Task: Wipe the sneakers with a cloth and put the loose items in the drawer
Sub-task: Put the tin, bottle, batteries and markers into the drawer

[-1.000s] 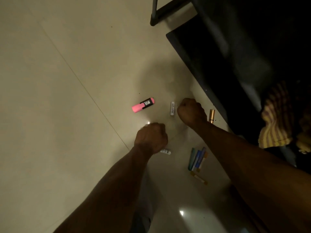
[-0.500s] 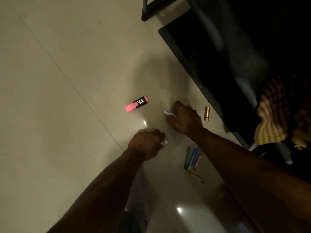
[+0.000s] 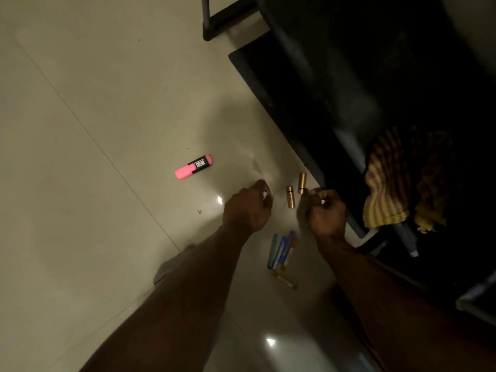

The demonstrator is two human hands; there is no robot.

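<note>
On the floor (image 3: 80, 130), far to the left of your hands, lies the pink highlighter (image 3: 193, 167), alone on the pale tile, well apart from everything else. Next comes your left hand (image 3: 248, 209), fingers curled; a small white thing (image 3: 265, 194) shows at its fingertips, and it seems you pinch it, though the light is poor. Just to the right of it two gold tubes (image 3: 290, 197) lie on the floor between your hands, one a little behind the other, untouched. Below them, near your wrists, is a small bundle of pens (image 3: 281, 249) and one short yellow piece (image 3: 284, 279) beside it. Your right hand (image 3: 326, 214) is curled as well, and a tiny white spot (image 3: 323, 202) shows inside the fingers; what it holds I cannot tell for sure. Further right stands the dark furniture (image 3: 349, 76), with a striped yellow cloth (image 3: 386, 181) on its low part. The drawer I cannot make out in the dark, and no sneakers are visible.

My judgement: you are at the gathering step, collecting the loose items. The next move asks you to keep what you hold and pick up the gold tubes, then the pens, and the highlighter last, since it needs a longer reach to the left.
</note>
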